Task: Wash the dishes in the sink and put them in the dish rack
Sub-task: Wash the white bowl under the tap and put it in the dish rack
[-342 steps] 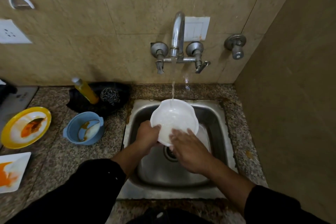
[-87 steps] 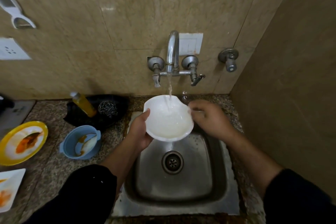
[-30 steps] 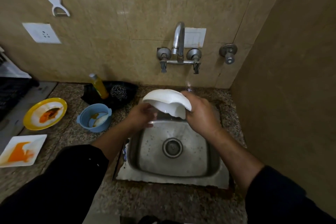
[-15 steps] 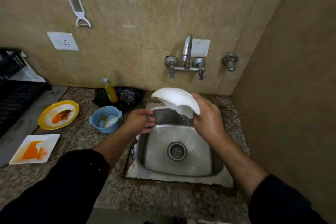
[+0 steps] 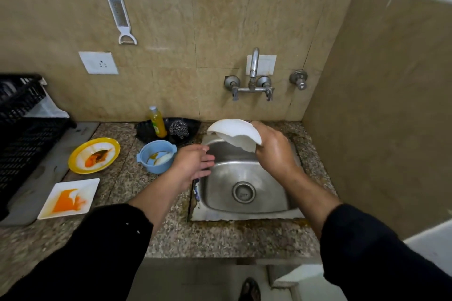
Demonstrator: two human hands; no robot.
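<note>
My right hand [image 5: 274, 151] grips a white bowl [image 5: 233, 133] by its right rim and holds it tipped mouth-down over the back of the steel sink [image 5: 244, 212]. My left hand [image 5: 193, 166] hovers over the sink's left edge, fingers spread, holding nothing. No water runs from the tap [image 5: 253, 73]. On the counter to the left stand a blue bowl [image 5: 157, 159] with a spoon in it, a yellow-rimmed plate [image 5: 94, 155] and a square white plate [image 5: 69, 198], both smeared with orange sauce. The black dish rack [image 5: 22, 134] fills the far left.
A yellow soap bottle [image 5: 157, 122] and a steel scrubber [image 5: 179, 128] sit on a black tray behind the blue bowl. A grater [image 5: 119, 17] and a socket [image 5: 99, 63] are on the back wall. A side wall closes in on the right.
The tap has been shut off. My left hand let go of the white bowl, and my right hand alone now holds it tipped over the sink. The view has pulled back and leftward.
</note>
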